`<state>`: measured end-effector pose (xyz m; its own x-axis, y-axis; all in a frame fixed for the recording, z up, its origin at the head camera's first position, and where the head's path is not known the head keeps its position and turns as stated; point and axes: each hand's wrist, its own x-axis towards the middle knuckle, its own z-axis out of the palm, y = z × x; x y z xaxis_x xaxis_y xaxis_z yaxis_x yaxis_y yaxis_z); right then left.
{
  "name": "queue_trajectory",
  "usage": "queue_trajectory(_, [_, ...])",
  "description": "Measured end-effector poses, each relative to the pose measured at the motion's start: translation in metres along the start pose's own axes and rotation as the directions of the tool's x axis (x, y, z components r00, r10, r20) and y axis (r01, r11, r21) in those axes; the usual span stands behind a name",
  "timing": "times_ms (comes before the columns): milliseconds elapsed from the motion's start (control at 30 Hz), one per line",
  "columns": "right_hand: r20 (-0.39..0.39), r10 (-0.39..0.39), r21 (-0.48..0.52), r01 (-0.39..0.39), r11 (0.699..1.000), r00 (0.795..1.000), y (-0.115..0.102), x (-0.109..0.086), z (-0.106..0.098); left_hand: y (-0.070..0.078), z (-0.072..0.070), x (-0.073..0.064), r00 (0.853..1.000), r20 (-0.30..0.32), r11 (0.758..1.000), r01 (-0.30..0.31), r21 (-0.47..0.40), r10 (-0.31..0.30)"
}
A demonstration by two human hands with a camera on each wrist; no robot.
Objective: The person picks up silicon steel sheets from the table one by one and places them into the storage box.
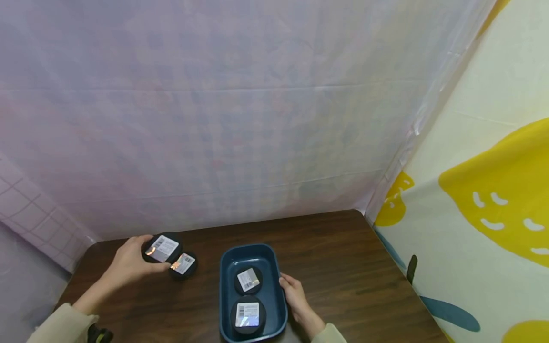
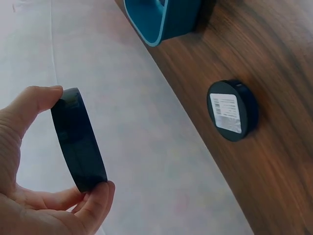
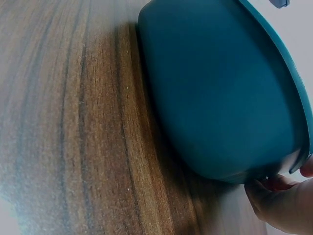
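Observation:
My left hand (image 1: 133, 259) pinches a flat round black tin (image 1: 163, 247) by its edges, between thumb and fingers. The left wrist view shows this black tin (image 2: 80, 139) edge-on, held up off the tabletop. Close by, a smaller black tin (image 1: 183, 265) with a white barcode label lies on the table; it is the labelled tin (image 2: 226, 112) in the left wrist view. With my right hand (image 1: 297, 300) I grip the right rim of a blue rectangular tray (image 1: 224, 290). Inside it lie a small labelled tin (image 1: 248, 280) and a larger one (image 1: 248, 315).
Everything stands on a dark wooden table (image 1: 343, 267). Behind it hangs a pale curtain (image 1: 240, 143), and a lemon-patterned cloth (image 1: 472, 166) hangs along the right side. White tile-patterned sheeting (image 1: 30, 209) borders the left.

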<state>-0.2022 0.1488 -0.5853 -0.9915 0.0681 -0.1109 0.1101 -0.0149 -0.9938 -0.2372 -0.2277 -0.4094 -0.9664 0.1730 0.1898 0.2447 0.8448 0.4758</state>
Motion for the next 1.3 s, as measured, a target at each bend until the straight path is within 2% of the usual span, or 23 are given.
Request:
queue_trajectory(267, [0.004,-0.011,-0.007,0.011,1.0,1.0,0.001,0.0,-0.001,0.012,0.005,0.009,0.998,-0.02,0.998,-0.062,-0.014,0.062])
queue_trajectory(567, [0.006,-0.007,0.002,0.007,1.0,1.0,0.001,0.001,-0.001,0.029,0.012,0.016,0.991,-0.009,0.991,-0.131,-0.02,0.131])
queue_trajectory(867, [0.014,-0.014,-0.002,0.014,1.0,1.0,-0.023,-0.012,0.002,0.046,0.024,0.022,0.983,0.02,0.982,-0.183,-0.043,0.184])
queue_trajectory(1133, [0.019,0.001,0.01,-0.002,1.0,1.0,-0.001,0.0,-0.002,0.065,0.038,0.029,0.973,0.036,0.972,-0.224,-0.071,0.227])
queue_trajectory(1300, [0.019,-0.015,0.006,0.015,1.0,1.0,-0.016,-0.008,0.001,0.077,0.043,0.034,0.967,0.04,0.966,-0.25,-0.072,0.253])
